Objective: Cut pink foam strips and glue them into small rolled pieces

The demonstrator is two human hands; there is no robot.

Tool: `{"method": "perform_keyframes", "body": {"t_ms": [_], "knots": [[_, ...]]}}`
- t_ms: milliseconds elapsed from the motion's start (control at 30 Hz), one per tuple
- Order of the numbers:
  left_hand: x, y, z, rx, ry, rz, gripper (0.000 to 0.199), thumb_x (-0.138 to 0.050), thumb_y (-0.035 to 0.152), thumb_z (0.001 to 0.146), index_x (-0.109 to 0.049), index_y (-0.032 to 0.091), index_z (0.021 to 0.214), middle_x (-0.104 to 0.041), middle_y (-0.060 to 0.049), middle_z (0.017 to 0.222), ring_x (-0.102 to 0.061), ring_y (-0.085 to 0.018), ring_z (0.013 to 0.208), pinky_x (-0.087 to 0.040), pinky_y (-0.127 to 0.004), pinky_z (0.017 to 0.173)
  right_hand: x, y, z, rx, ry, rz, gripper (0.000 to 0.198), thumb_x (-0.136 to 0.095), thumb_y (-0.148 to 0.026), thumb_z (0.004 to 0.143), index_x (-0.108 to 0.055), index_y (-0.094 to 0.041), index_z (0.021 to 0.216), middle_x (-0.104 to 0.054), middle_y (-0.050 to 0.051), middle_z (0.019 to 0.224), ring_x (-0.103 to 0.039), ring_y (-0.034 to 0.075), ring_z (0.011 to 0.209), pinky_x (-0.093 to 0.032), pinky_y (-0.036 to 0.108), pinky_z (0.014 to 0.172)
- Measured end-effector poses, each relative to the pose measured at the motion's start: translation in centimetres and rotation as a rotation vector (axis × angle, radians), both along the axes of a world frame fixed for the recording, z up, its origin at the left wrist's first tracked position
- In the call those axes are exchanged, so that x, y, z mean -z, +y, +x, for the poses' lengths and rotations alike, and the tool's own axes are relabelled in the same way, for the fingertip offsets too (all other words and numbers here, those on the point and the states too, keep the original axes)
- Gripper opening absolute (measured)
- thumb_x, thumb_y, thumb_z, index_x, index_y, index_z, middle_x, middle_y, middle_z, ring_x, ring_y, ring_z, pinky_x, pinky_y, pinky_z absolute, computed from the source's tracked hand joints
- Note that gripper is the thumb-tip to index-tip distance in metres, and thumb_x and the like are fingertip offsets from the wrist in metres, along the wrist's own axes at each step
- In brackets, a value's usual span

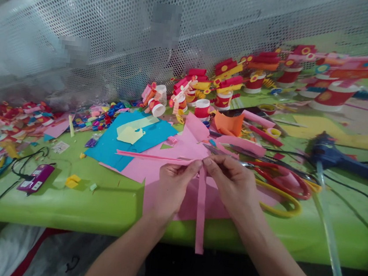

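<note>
Pink paper strips [201, 211] are in hand above the near edge of the green table [103, 208]: one hangs down past the edge, another [155, 156] runs out leftward. Left hand [172, 185] and right hand [232, 183] meet at the crossing, fingers pinching the strips together. Joining or folding seems the step in hand; next calls for a steady pinch, with the blue glue gun [326, 154] and scissors [282, 180] lying to the right

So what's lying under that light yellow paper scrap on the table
The light yellow scrap lies on a blue sheet, which overlaps pink sheets on the green table. What the blue sheet covers cannot be seen.
</note>
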State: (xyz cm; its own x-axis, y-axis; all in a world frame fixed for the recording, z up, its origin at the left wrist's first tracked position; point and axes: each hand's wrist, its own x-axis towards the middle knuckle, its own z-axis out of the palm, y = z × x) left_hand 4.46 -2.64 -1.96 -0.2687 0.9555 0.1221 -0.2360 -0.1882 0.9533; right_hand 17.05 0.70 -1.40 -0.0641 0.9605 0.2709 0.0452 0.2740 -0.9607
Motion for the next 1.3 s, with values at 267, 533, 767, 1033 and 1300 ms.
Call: {"method": "perform_keyframes", "body": {"t_ms": [267, 533, 767, 1033, 1300], "knots": [[0.1, 0.2, 0.0, 0.046, -0.046, -0.041, 0.023, -0.078, 0.039, 0.088, -0.084, 0.019, 0.097, -0.082, -0.008, 0.093, -0.074, -0.022, 0.089, -0.055, -0.035, 0.086, 0.2, -0.1, 0.0, -0.05, 0.09, -0.082, 0.019, -0.075, -0.041, 0.086, -0.078, -0.024, 0.078, -0.071, 0.001, 0.07, -0.065, 0.018, 0.066, -0.056, 0.03, 0.063], [0.2, 0.8, -0.1, 0.048, -0.333, -0.143, 0.021, -0.086, 0.038, 0.079, -0.082, 0.018, 0.084, -0.081, -0.006, 0.086, -0.075, -0.018, 0.081, -0.056, -0.032, 0.083, 1.0, 0.2, -0.1, -0.14, 0.248, -0.174, 0.028, -0.078, -0.049, 0.085, -0.082, -0.023, 0.093, -0.078, 0.003, 0.083, -0.072, 0.018, 0.075, -0.063, 0.032, 0.073], [0.5, 0.8, -0.3, 0.024, -0.306, -0.133, 0.019, -0.087, 0.039, 0.078, -0.082, 0.021, 0.083, -0.08, -0.004, 0.083, -0.074, -0.017, 0.081, -0.055, -0.031, 0.084, 1.2, 0.2, -0.1, -0.124, 0.172, -0.144, 0.025, -0.084, -0.043, 0.078, -0.083, -0.021, 0.089, -0.076, 0.003, 0.079, -0.066, 0.016, 0.069, -0.059, 0.03, 0.067], [0.8, 0.9, -0.1, 0.027, -0.347, -0.106, 0.015, -0.087, 0.034, 0.078, -0.083, 0.02, 0.083, -0.079, -0.004, 0.083, -0.07, -0.015, 0.08, -0.052, -0.029, 0.084, 1.1, 0.6, -0.4, -0.092, 0.21, -0.229, 0.028, -0.091, -0.04, 0.067, -0.083, -0.02, 0.085, -0.075, 0.002, 0.076, -0.064, 0.016, 0.068, -0.058, 0.029, 0.065], [1.0, 0.9, -0.2, 0.028, -0.312, -0.116, 0.019, -0.088, 0.038, 0.076, -0.082, 0.02, 0.082, -0.079, -0.004, 0.083, -0.07, -0.016, 0.079, -0.051, -0.03, 0.081, 1.4, 0.6, -0.3, -0.08, 0.151, -0.168, 0.027, -0.089, -0.043, 0.07, -0.081, -0.02, 0.083, -0.075, 0.002, 0.074, -0.063, 0.016, 0.067, -0.054, 0.03, 0.063]]}}
